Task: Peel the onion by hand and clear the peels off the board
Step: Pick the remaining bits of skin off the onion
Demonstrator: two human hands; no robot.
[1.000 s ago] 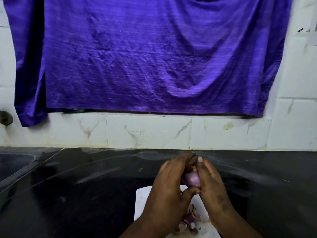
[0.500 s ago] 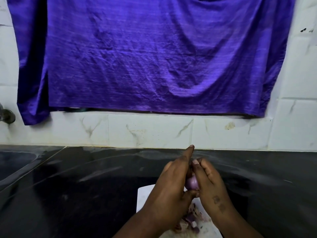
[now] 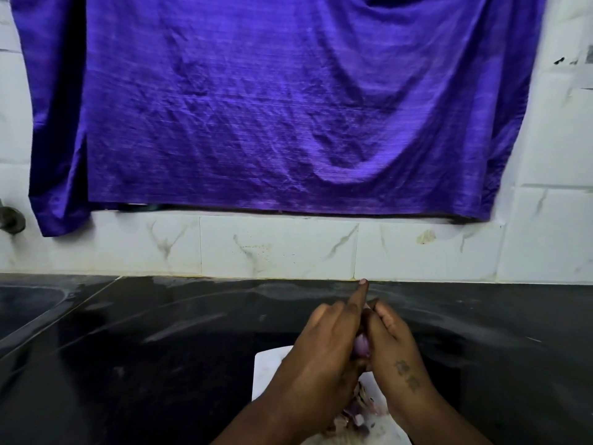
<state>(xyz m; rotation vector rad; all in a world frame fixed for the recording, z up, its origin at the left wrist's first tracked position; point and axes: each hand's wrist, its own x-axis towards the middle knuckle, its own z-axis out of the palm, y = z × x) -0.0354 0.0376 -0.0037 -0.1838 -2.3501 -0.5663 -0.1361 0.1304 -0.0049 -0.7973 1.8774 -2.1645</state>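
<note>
A small purple onion (image 3: 362, 345) is held above the white cutting board (image 3: 266, 367), pinched between both hands, and only a sliver of it shows. My left hand (image 3: 324, 354) wraps it from the left with the index finger pointing straight out toward the wall. My right hand (image 3: 393, 342) grips it from the right, fingers curled over its top. A pile of purple onion peels (image 3: 356, 412) lies on the board below the hands, partly hidden by my wrists.
The board sits on a black stone counter (image 3: 160, 348). A white tiled wall (image 3: 279, 245) runs behind it, with a large purple cloth (image 3: 272, 107) hanging over it. A sink basin (image 3: 25, 303) lies at far left, with a metal fitting (image 3: 11, 220) above it.
The hands have closed tighter around the onion, hiding more of it. My left index finger has lifted and now sticks straight out.
</note>
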